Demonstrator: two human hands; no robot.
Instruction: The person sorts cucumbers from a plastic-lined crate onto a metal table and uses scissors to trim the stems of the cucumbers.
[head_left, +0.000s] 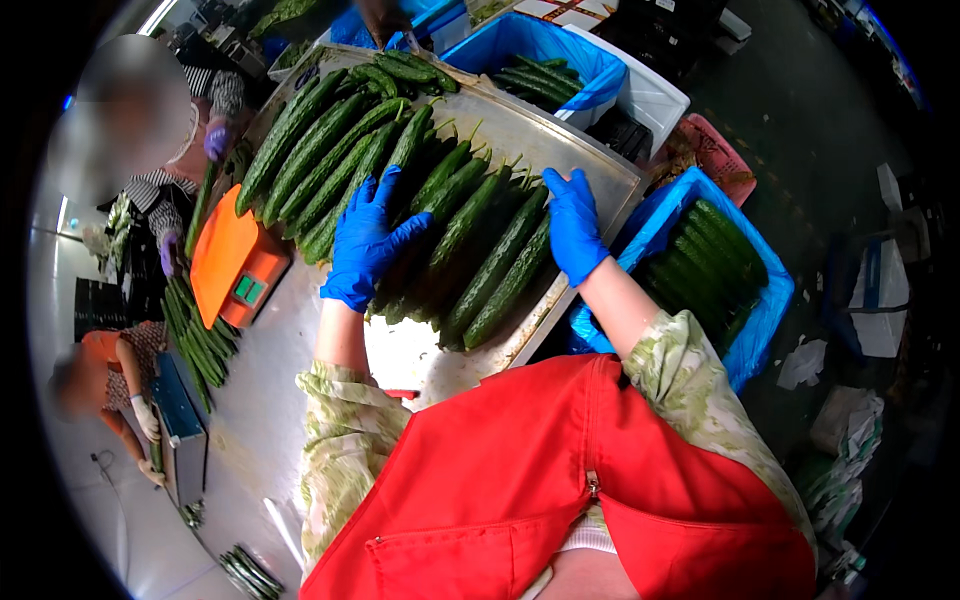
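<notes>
A row of long green cucumbers (469, 232) lies side by side on a metal tabletop (517, 124) before me, many stem ends towards the far side. My left hand (367, 236), in a blue glove, rests over the middle of the row with thumb and fingers spread. At the right end, my right hand (577, 225), gloved alike, is against the outermost cucumber (517, 277), fingers pointing away from me. Neither hand is closed around a cucumber. Left of my left hand lie more large cucumbers (300, 142).
An orange scale (244, 259) stands left, near thinner cucumbers (196, 337). Blue-lined crates of cucumbers stand at the back (615, 71) and right (780, 285). A pink basket (724, 150) lies between them. One co-worker's purple-gloved hand (217, 141) holds a cucumber; another person (124, 367) works farther left.
</notes>
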